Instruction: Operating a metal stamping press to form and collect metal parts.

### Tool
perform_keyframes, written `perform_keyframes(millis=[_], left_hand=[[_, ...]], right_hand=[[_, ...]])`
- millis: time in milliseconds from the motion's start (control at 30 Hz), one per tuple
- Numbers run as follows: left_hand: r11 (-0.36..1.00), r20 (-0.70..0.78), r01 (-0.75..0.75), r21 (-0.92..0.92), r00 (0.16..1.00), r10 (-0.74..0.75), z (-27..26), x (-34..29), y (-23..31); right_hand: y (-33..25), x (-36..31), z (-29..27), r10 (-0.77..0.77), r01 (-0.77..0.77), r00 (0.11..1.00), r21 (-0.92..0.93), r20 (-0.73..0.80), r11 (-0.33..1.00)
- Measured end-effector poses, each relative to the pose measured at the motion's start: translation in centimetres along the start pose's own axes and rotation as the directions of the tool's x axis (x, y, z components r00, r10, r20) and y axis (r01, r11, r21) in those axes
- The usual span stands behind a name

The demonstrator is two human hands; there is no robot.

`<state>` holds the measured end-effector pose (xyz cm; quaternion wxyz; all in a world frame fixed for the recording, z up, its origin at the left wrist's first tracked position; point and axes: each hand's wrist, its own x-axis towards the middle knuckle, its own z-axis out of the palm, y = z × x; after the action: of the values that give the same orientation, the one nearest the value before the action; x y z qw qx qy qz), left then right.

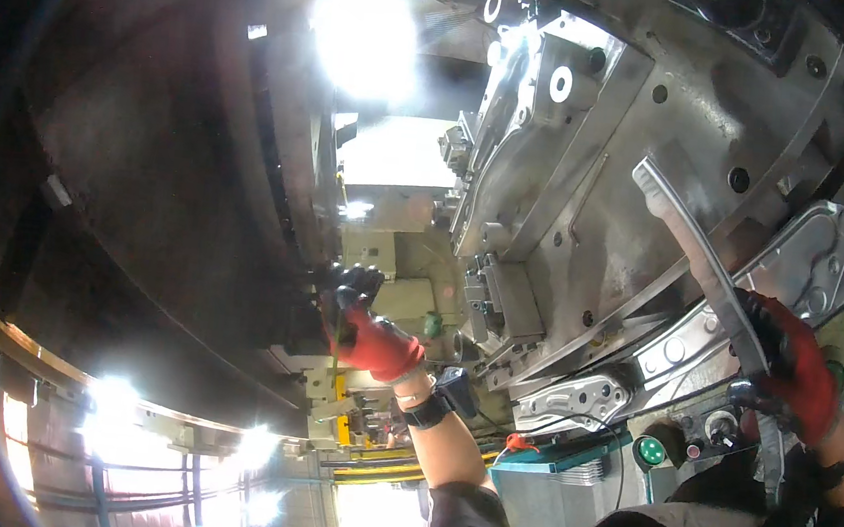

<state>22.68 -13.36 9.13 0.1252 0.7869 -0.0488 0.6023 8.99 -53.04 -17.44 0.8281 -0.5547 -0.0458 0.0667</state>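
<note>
1. The right hand, in a red and black glove, has its grip closed around the lower end of a long curved metal strip at the right of the frame.
2. The strip rises from the grip toward the upper left, across the big grey press die.
3. The left hand, gloved too, is closed on a dark edge at the centre left; what it holds I cannot tell.
4. Stamped metal parts lie below the die.

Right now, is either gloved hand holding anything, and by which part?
The right hand grips a long curved metal strip at its lower end. The left hand reaches into the dark machine; whether it holds anything cannot be told.
</note>
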Motion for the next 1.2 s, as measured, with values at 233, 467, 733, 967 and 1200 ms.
perform_keyframes(millis=[233,467,733,967,1200], left_hand=[[0.949,-0.105,0.282,0.139,0.957,-0.269,1.9,0.0,3.8],[0.995,-0.101,0.095,-0.007,0.990,-0.095,0.8,0.1,-1.3],[0.981,-0.129,0.176,0.079,0.978,-0.165,3.1,0.2,0.0],[0.997,-0.013,-0.015,-0.075,1.000,0.015,2.6,-0.1,-1.1],[0.943,-0.005,0.253,-0.215,0.965,-0.260,2.6,-0.4,1.1]], right_hand=[[1.7,-0.7,-0.4,-0.090,0.086,0.996,-0.194,-0.014,0.977],[-0.3,0.0,0.0,-0.001,0.001,1.000,0.020,-0.003,1.000],[-1.1,-0.3,0.4,0.095,-0.094,0.996,0.107,-0.003,0.990],[0.2,-1.1,0.0,0.058,-0.056,0.997,0.040,-0.041,0.998],[-0.7,-1.2,0.5,0.082,-0.079,0.996,0.080,-0.040,0.994]])
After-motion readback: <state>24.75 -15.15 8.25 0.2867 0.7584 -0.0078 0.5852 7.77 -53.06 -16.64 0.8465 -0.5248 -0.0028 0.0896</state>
